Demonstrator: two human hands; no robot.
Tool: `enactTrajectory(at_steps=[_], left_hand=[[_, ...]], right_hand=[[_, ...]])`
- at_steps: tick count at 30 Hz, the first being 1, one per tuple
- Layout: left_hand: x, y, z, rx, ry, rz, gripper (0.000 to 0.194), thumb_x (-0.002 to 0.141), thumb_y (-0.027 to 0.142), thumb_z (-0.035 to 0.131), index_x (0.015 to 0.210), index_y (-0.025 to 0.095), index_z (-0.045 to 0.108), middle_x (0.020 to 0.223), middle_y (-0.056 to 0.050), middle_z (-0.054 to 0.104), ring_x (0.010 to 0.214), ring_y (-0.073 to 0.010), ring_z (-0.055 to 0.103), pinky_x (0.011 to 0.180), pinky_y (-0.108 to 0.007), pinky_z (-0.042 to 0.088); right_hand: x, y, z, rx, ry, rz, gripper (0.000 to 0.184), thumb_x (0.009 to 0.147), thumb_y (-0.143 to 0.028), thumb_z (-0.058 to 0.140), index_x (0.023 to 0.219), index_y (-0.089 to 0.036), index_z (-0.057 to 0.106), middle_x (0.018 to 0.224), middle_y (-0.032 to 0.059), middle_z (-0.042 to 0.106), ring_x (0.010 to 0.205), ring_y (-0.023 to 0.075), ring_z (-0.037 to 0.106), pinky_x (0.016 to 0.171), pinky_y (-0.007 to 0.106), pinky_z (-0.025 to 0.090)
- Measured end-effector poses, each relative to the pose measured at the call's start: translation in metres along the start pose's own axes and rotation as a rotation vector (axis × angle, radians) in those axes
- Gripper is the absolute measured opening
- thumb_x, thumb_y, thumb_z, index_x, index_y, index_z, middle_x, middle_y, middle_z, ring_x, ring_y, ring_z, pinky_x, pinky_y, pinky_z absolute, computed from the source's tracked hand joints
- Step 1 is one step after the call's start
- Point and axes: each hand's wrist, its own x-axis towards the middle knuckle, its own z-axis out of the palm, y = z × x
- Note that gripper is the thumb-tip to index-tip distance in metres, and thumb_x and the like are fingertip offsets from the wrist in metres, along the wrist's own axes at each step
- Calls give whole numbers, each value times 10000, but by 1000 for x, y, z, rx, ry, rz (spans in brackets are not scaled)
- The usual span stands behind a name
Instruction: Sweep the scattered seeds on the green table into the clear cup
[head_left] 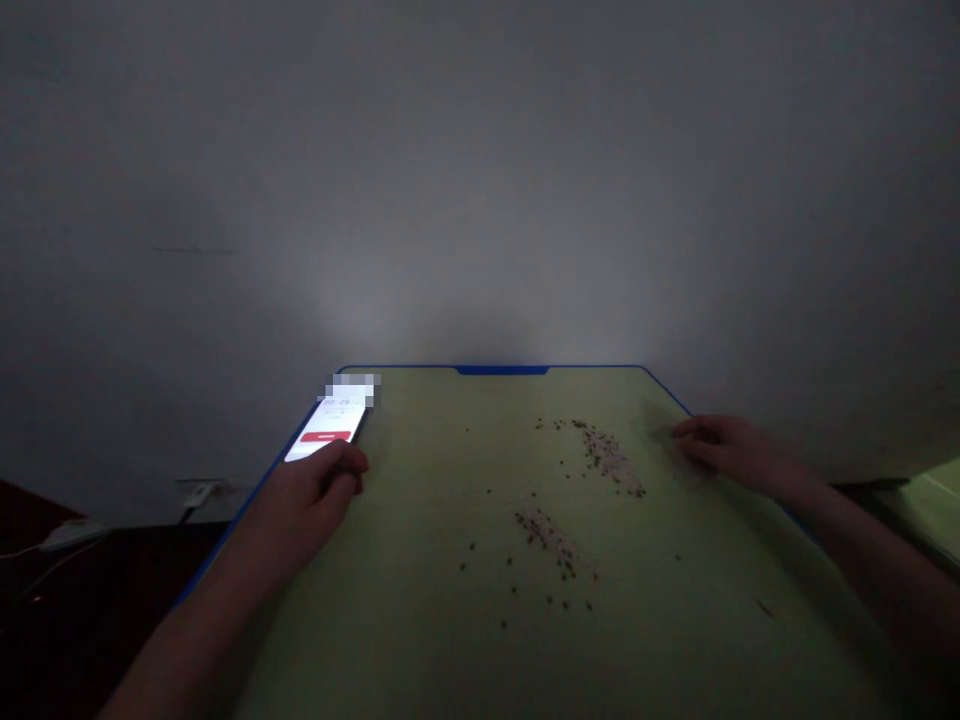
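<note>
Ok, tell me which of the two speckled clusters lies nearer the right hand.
The far cluster, on the wall side; the near cluster lies further left, farther from the right hand.

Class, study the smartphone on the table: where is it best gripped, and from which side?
Probably by both long edges at its near end, coming from above and the near side. The smartphone lies screen up, its length pointing away, one long edge along the blue table rim; the left hand is at that end.

A grey wall (pixel 487 200) stands behind the blue-edged table (pixel 405 620), a socket (pixel 201 493) and pale corded block (pixel 73 535) low at left.
</note>
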Motion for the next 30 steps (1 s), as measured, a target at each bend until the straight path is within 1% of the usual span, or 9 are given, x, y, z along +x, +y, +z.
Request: enactTrajectory(at_steps=[2, 4, 8, 11, 14, 19, 25, 28, 30], left_hand=[[1, -3, 1, -8, 5, -2, 242, 719, 348, 377, 790, 213, 565, 706, -12, 640, 584, -176, 583, 588, -304, 441], [2, -5, 2, -14, 11, 2, 243, 722, 354, 382, 795, 216, 568, 709, -10, 642, 587, -175, 585, 597, -305, 449], [2, -4, 1, -8, 18, 5, 238, 719, 362, 391, 782, 216, 569, 694, -10, 643, 586, -176, 585, 591, -300, 452], [1, -2, 0, -4, 24, -4, 226, 698, 343, 396, 774, 215, 568, 684, -8, 643, 588, -178, 585, 584, -294, 451], [0, -2, -1, 0, 31, -10, 217, 695, 330, 395, 770, 217, 564, 678, -3, 637, 594, -178, 583, 589, -292, 449], [-1, -5, 0, -1, 46, -3, 206, 721, 336, 395, 774, 221, 558, 697, -7, 641, 608, -185, 584, 590, -295, 443], [-1, -2, -1, -13, 79, -33, 189, 706, 326, 412, 766, 225, 560, 685, -8, 641, 609, -190, 579, 574, -286, 431], [-1, -1, -2, -8, 64, -35, 179, 708, 311, 407, 763, 225, 554, 685, -8, 638, 614, -191, 578, 582, -290, 430], [-1, -2, -2, -4, 59, -27, 175, 716, 306, 405, 769, 225, 551, 692, -10, 638, 618, -190, 579, 589, -293, 429]], right_hand=[[7, 2, 7, -5, -4, 20, 204, 703, -342, 545, 781, -166, 615, 460, 7, 567, 427, 164, 533, 437, 290, 423], [11, -7, 21, 3, -22, 2, 197, 729, -330, 533, 798, -165, 616, 464, 0, 570, 429, 158, 542, 434, 278, 422], [17, -39, 60, 28, -69, -72, 173, 748, -293, 537, 813, -157, 624, 516, -7, 593, 440, 133, 546, 436, 246, 411], [19, -62, 79, 32, -100, -135, 165, 747, -275, 552, 828, -164, 644, 547, -7, 610, 447, 124, 546, 448, 238, 402], [19, -73, 81, 25, -102, -174, 162, 749, -276, 560, 829, -164, 645, 584, 3, 622, 455, 120, 545, 457, 241, 397], [18, -77, 74, 47, -130, -177, 148, 778, -280, 529, 824, -166, 612, 586, 5, 614, 448, 115, 539, 429, 230, 399], [16, -93, 100, 92, -217, -190, 187, 785, -256, 539, 937, -167, 601, 596, 3, 638, 458, 112, 555, 442, 220, 411], [17, -90, 105, 71, -213, -192, 183, 767, -249, 578, 920, -160, 624, 578, 2, 627, 451, 105, 529, 441, 221, 378], [19, -80, 98, 61, -197, -181, 195, 764, -254, 577, 923, -152, 624, 562, -2, 609, 456, 108, 516, 437, 223, 362]])
